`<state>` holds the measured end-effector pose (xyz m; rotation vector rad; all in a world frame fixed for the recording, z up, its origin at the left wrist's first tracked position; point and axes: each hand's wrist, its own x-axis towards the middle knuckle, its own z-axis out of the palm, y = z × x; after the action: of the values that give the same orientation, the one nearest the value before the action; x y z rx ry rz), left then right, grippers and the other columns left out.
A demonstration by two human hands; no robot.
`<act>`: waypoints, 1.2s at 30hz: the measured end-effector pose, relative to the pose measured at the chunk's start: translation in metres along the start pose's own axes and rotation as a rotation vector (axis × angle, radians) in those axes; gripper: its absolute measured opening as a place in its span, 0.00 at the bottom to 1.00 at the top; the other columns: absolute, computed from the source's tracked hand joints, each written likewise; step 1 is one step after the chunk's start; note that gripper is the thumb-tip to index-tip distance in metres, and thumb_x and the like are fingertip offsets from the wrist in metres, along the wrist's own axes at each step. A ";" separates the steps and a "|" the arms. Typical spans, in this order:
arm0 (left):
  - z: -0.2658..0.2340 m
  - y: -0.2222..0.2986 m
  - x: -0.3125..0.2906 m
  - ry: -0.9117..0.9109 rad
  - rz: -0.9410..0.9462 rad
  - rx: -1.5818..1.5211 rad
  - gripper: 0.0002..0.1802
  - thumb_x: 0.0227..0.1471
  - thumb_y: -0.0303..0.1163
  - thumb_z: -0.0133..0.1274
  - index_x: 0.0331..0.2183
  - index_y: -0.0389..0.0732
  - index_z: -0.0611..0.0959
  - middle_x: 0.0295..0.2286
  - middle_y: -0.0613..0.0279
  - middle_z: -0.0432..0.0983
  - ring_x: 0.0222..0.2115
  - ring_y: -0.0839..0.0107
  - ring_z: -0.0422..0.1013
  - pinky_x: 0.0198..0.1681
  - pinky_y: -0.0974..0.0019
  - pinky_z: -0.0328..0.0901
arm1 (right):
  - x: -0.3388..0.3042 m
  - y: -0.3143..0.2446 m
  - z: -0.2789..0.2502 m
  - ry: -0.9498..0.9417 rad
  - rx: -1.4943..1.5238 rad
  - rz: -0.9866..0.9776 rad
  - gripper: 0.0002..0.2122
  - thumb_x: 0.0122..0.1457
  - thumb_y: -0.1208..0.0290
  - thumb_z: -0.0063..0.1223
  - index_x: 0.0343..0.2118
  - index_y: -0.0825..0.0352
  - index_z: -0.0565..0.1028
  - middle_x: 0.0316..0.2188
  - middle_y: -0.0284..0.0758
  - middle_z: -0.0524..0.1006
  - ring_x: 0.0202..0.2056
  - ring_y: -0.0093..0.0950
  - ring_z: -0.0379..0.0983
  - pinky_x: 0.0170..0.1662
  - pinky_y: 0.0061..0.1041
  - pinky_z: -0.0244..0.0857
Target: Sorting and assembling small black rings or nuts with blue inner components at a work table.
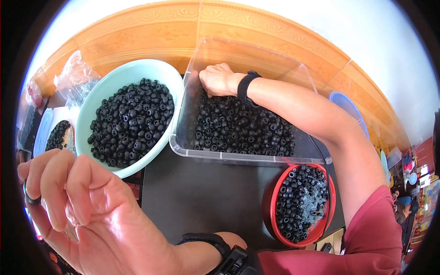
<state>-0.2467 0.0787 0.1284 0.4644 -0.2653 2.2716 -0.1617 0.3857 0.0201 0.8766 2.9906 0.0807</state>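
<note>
My right hand (221, 79) is inside a clear plastic bin (220, 156), by its far left corner, above many small black pieces (238, 126), rounded like beads with holes. The fingers are curled in, and what they hold, if anything, is hidden. My left hand (91, 220) is raised in the near left, palm toward me, with a dark ring on one finger. Its fingers bend over the palm, and what lies in them cannot be made out. Left of the bin stands a pale green basin (82, 119) heaped with similar black pieces (133, 119).
A red bowl (333, 197) at the near right holds black pieces and pale bluish bits. A thin dark cord passes over it. A clear plastic bag (75, 75) and a tray (42, 130) with more pieces are at the left. A blue basket (346, 105) stands behind my right arm.
</note>
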 end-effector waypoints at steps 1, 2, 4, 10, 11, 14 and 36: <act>0.000 -0.001 0.001 -0.006 -0.010 0.005 0.06 0.56 0.21 0.44 0.33 0.38 0.64 0.30 0.64 0.58 0.28 0.75 0.56 0.33 0.67 0.51 | -0.001 0.001 -0.001 -0.006 -0.002 -0.042 0.04 0.41 0.75 0.60 0.22 0.67 0.80 0.27 0.45 0.79 0.34 0.44 0.77 0.34 0.39 0.69; 0.000 -0.002 0.001 -0.012 -0.020 0.010 0.06 0.56 0.21 0.44 0.33 0.38 0.64 0.30 0.64 0.58 0.28 0.75 0.56 0.33 0.67 0.51 | -0.002 0.000 0.001 -0.008 0.001 -0.041 0.04 0.41 0.75 0.60 0.22 0.67 0.80 0.27 0.45 0.79 0.34 0.44 0.77 0.34 0.39 0.69; -0.001 -0.004 0.001 -0.006 -0.017 0.015 0.06 0.56 0.21 0.44 0.33 0.38 0.64 0.29 0.64 0.57 0.28 0.75 0.56 0.33 0.67 0.51 | -0.003 -0.004 0.005 0.054 -0.011 -0.029 0.03 0.42 0.78 0.55 0.22 0.69 0.79 0.28 0.48 0.79 0.34 0.46 0.76 0.34 0.41 0.69; 0.000 -0.006 0.001 -0.003 -0.009 0.005 0.05 0.56 0.22 0.44 0.33 0.38 0.64 0.30 0.64 0.58 0.28 0.75 0.57 0.33 0.67 0.51 | -0.004 -0.008 0.012 0.044 0.010 0.014 0.06 0.46 0.78 0.48 0.24 0.69 0.78 0.29 0.49 0.78 0.35 0.47 0.76 0.34 0.42 0.69; 0.000 -0.008 0.002 -0.008 -0.017 -0.005 0.05 0.56 0.22 0.44 0.33 0.38 0.64 0.30 0.64 0.59 0.28 0.75 0.57 0.33 0.67 0.51 | -0.005 -0.007 0.012 0.045 0.008 0.017 0.06 0.46 0.78 0.48 0.24 0.69 0.78 0.29 0.49 0.78 0.35 0.47 0.76 0.34 0.42 0.69; -0.001 -0.008 0.003 -0.011 -0.021 0.046 0.06 0.56 0.22 0.44 0.34 0.38 0.64 0.31 0.64 0.60 0.27 0.75 0.58 0.33 0.67 0.51 | -0.005 -0.007 0.008 -0.023 0.018 0.023 0.07 0.48 0.76 0.48 0.25 0.69 0.79 0.31 0.49 0.79 0.36 0.47 0.76 0.35 0.42 0.70; 0.001 -0.024 0.005 -0.003 -0.029 0.080 0.07 0.54 0.22 0.44 0.34 0.39 0.64 0.31 0.64 0.58 0.26 0.76 0.57 0.31 0.67 0.49 | -0.019 0.010 0.014 0.066 0.130 -0.038 0.03 0.45 0.78 0.53 0.22 0.70 0.77 0.26 0.48 0.78 0.34 0.47 0.76 0.35 0.40 0.69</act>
<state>-0.2314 0.0973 0.1327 0.5104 -0.1683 2.2597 -0.1401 0.3848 0.0070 0.8439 3.1019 -0.0884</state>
